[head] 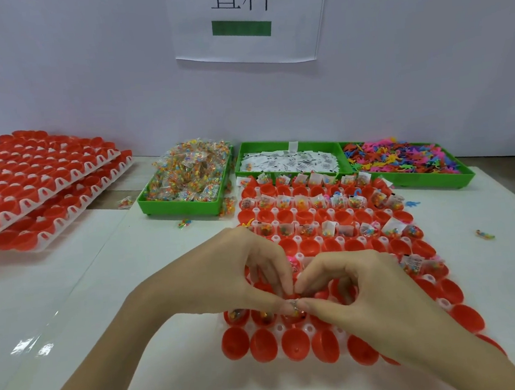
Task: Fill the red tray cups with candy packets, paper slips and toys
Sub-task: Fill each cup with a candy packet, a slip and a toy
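Red cups [296, 345] in their white tray [310, 329] lay on the worktop [133, 285], directly under both hands. Left hand [226, 273] and right hand [363, 291] met fingertip to fingertip over a near-row cup, together pinching a small packet [294, 307]. Far rows already held packets and slips. Beyond the tray stood green bins: candy [190, 177], slips [290, 161], toys [403, 157]. Stacked trays [35, 184] sat far left.
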`<state>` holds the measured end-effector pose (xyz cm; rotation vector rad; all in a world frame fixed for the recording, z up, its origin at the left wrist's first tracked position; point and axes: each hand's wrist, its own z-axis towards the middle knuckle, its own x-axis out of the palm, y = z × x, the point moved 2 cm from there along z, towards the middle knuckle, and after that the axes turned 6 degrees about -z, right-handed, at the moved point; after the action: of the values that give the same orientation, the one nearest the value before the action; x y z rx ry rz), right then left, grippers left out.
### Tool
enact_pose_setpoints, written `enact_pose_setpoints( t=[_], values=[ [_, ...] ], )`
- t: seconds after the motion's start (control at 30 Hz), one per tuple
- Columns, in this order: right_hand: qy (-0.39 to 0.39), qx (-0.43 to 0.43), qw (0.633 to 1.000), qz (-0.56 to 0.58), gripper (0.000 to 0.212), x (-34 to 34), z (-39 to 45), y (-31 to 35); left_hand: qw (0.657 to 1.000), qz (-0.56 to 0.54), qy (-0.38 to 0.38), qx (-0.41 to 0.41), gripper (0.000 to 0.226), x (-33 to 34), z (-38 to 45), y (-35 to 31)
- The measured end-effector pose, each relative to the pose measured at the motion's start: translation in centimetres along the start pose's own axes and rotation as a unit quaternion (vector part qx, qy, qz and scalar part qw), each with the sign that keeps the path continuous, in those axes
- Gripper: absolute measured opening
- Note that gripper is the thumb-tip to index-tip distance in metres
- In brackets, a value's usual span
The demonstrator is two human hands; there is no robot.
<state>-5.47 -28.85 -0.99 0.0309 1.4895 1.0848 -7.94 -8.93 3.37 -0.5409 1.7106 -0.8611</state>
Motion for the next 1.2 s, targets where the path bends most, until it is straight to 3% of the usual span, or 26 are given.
enact_pose_setpoints(
  t=[0.17,0.4,0.83,0.97,1.03,1.1,1.2],
  values=[
    [-0.002,-0.001,1.000,-0.023,0.020,0.3,-0.1,0.0,0.997,0.071,0.013,-0.032,0.034,0.2,0.6,1.0],
    [-0.002,0.012,1.000,-0.022,0.014,0.2,-0.1,-0.1,0.997,0.065,0.023,-0.024,0.027,0.8,0.5,0.5],
    [-0.028,0.010,1.000,0.009,0.005,-1.0,0.1,-0.8,0.995,0.091,0.030,0.003,0.037,0.6,0.8,0.6],
    [-0.043,0.004,0.999,0.032,0.009,-1.4,0.4,-1.1,0.995,0.083,0.004,0.050,0.020,0.2,1.3,1.9],
    [-0.053,0.003,0.998,0.040,0.013,-1.7,0.5,-1.3,0.993,-0.006,-0.039,0.115,0.015,-0.2,1.2,2.1],
    [-0.065,0.007,0.996,0.053,0.015,-2.0,0.6,-1.5,0.978,-0.051,-0.131,0.151,0.021,-1.3,1.9,3.4],
    [-0.079,0.014,0.995,0.065,0.018,-2.3,0.7,-1.6,0.934,0.059,-0.324,0.140,0.038,-3.3,3.2,7.2]
  ],
)
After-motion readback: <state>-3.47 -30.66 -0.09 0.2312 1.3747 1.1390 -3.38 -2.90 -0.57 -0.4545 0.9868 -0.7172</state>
